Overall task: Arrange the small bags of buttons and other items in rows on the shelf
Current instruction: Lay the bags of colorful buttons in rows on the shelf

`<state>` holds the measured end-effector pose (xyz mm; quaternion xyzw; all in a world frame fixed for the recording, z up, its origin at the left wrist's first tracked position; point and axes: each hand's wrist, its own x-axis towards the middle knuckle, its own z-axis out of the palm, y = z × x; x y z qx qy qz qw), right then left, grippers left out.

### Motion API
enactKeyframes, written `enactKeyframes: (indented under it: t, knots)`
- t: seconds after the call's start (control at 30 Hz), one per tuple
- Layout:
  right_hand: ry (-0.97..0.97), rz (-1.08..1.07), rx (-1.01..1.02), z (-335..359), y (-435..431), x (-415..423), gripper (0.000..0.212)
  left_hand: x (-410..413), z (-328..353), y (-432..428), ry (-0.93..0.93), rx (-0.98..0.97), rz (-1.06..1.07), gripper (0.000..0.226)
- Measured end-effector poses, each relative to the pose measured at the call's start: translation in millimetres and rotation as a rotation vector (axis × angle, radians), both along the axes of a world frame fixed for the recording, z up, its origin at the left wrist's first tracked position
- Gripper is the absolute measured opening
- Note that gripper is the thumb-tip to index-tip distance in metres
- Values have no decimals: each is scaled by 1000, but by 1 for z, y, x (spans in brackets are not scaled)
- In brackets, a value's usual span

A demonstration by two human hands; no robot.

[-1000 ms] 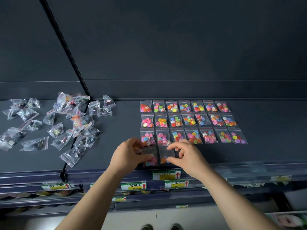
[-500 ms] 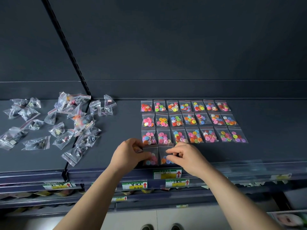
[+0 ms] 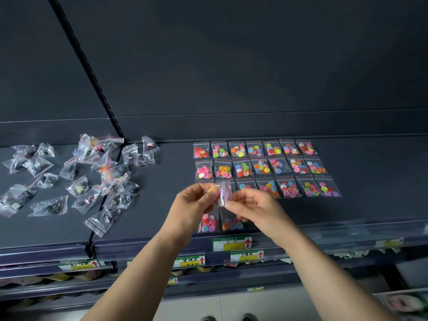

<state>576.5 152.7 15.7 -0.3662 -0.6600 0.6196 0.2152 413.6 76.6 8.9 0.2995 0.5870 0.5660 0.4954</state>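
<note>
On the dark shelf (image 3: 370,205) lie three rows of small clear bags of coloured buttons (image 3: 261,167). Two more button bags (image 3: 220,222) lie side by side in a fourth row at the front. Above them my left hand (image 3: 192,205) and my right hand (image 3: 252,207) together pinch a small clear bag with a red zip strip (image 3: 223,192), lifted off the shelf and blurred. My hands hide the left end of the third row.
A loose heap of unsorted clear bags (image 3: 76,179) spreads over the shelf's left part, across a black upright rail (image 3: 102,202). Price labels (image 3: 231,243) line the shelf's front edge. Lower shelves with goods show below.
My hands were pressing the two front bags down on the shelf. They have since risen and now hold a bag between them in the air.
</note>
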Motion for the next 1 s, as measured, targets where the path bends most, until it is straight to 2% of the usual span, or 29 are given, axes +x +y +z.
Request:
enactKeyframes:
  t: [0.13,0.3,0.37,0.47,0.7,0.87,0.93,1.0]
  knots:
    - [14,-88,-9,-1,4,7,4,13,6,4,-6,17,-33,25]
    - [44,-222,-72,-5,16,27,5,27,10,11,-90,-63,-109,24]
    - [38,-241,-70,-7,18,31,8,34,9,14,-29,-78,-155,15]
    - [6,-257,-29,-10,23,40,9,42,8,19,97,-96,-160,13]
    - [-67,-197,16,-15,39,56,18,55,3,24,139,-104,-124,13]
    - [-176,-154,107,-21,53,64,17,52,-2,17,385,-149,17,14]
    - [-251,-122,155,-28,55,61,19,49,-5,16,571,-152,48,16]
    - [-288,-91,191,-35,55,57,20,44,-12,16,859,-180,31,21]
